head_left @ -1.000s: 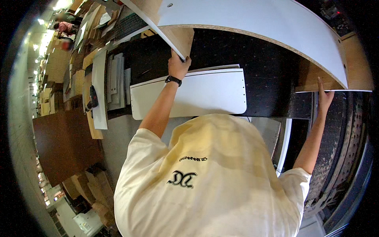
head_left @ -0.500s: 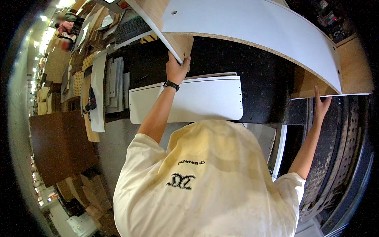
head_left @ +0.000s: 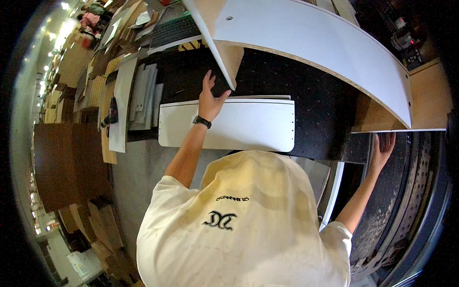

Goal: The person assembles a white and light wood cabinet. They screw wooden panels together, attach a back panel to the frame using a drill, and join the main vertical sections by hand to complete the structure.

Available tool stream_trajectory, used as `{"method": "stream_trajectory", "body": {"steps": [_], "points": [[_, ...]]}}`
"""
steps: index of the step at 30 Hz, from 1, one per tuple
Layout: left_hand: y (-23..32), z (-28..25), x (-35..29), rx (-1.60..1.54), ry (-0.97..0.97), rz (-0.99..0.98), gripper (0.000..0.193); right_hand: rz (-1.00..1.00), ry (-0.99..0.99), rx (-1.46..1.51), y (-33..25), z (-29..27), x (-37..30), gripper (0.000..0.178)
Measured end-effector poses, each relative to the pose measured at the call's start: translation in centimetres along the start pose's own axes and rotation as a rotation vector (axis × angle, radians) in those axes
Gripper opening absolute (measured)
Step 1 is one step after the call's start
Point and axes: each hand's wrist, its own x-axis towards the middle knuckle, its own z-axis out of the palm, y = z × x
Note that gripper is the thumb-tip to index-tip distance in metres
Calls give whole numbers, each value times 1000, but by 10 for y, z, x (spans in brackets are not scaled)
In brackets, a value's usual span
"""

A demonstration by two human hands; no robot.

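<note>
A large white-and-wood cabinet frame (head_left: 311, 36) stands across the far side of the dark work surface. Its left side panel (head_left: 217, 52) ends close to my left hand (head_left: 212, 99), whose fingers are spread; the thumb is by the panel's lower tip, and I cannot tell if it touches. At the right, my right hand (head_left: 382, 150) has its fingers extended just below the edge of the right side panel (head_left: 428, 95), seemingly against it. Between my arms a white board (head_left: 229, 124) with rounded near corners and small holes along its right end lies flat, over another board's edge.
Grey-white panels (head_left: 142, 98) and a long white board (head_left: 123, 105) lie at the left, with a cordless drill (head_left: 111, 114) beside them. A large brown sheet (head_left: 67, 165) stands farther left. Black machinery (head_left: 406, 191) runs along the right. People (head_left: 91, 21) are at the far left.
My left hand has let go of the left side panel, its fingers now spread apart. My right hand has come off the wooden face to just below the panel's edge. The view has shifted slightly.
</note>
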Motion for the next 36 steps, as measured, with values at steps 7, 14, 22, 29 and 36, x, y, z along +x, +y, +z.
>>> {"method": "stream_trajectory", "body": {"steps": [7, 14, 22, 29, 36], "points": [[-2, -39, -54, 43, 34, -127, 92, 106, 57, 92, -1, 9, -44, 81], [7, -80, -108, 54, 85, -220, 84, 149, 215, -2, 18, 43, -84, 69], [-75, -170, -136, 236, 277, -343, 47, 48, 264, -34, 33, 60, -102, 50], [-132, -213, -62, 136, 286, -422, 41, 134, 286, -51, -15, 81, -143, 49], [-182, -219, -1, 257, 48, -173, 38, 206, 294, -164, -94, 213, -206, 54]]}}
